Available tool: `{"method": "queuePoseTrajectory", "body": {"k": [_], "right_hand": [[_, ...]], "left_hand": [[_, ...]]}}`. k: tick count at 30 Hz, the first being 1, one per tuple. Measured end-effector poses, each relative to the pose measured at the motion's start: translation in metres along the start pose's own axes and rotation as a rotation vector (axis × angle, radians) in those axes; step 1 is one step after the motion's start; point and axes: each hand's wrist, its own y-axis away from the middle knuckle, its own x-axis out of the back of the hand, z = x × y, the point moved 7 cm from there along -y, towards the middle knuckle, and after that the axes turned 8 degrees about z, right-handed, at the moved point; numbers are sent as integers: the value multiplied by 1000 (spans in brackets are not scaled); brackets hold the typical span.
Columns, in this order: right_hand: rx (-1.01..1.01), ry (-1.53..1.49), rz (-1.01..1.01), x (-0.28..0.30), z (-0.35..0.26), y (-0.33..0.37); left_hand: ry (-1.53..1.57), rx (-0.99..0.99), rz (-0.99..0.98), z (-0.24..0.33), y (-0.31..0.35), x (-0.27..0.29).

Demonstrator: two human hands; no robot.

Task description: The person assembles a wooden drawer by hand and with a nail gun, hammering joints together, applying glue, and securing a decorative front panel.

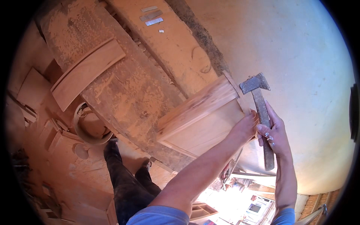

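In my right hand (275, 137) is a hammer (261, 108), its worn grey head raised beside the end of a wooden drawer-like box (202, 123). Small pale bits show on the fingers of that hand. My left hand (248, 125) is closed at the near end of the box's narrow end board (240, 99). Its fingertips are partly hidden, so I cannot make out what is in them. The box lies tilted on the dusty workbench (123, 101), its long light panel toward me. The hammer head stands apart from the wood.
A curved wooden board (88, 73) lies across the bench's far left part. Thin strips (152, 17) rest on the dusty plank behind. A round tub (90, 123) stands on the floor at left, near wood offcuts. A pale wall (300, 48) borders the right side.
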Motion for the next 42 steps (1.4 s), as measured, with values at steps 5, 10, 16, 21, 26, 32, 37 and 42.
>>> {"method": "queuePoseTrajectory", "body": {"k": [5, 10, 16, 21, 26, 32, 37, 42], "right_hand": [[-3, -4, 29, 20, -6, -9], [-59, 69, -39, 16, 14, -7], [-55, 28, -36, 2, -8, -13], [-125, -5, -18, 9, 10, -18], [-90, -64, -22, 24, 4, -38], [-87, 58, -74, -4, 6, -59], [-29, -3, 10, 7, 4, -50], [-80, -16, -71, -5, -3, -29]], "left_hand": [[-136, -58, -59, -1, 2, 15], [-158, -86, -36, 11, -2, -4], [-231, -38, 102, 19, -16, -79], [-766, -337, -120, 32, -17, -94], [-216, -167, -168, 13, -10, -9], [-111, -138, -47, 14, -10, -29], [-170, -82, -14, 18, -5, -15], [137, 5, 321, 4, 3, -5]]}}
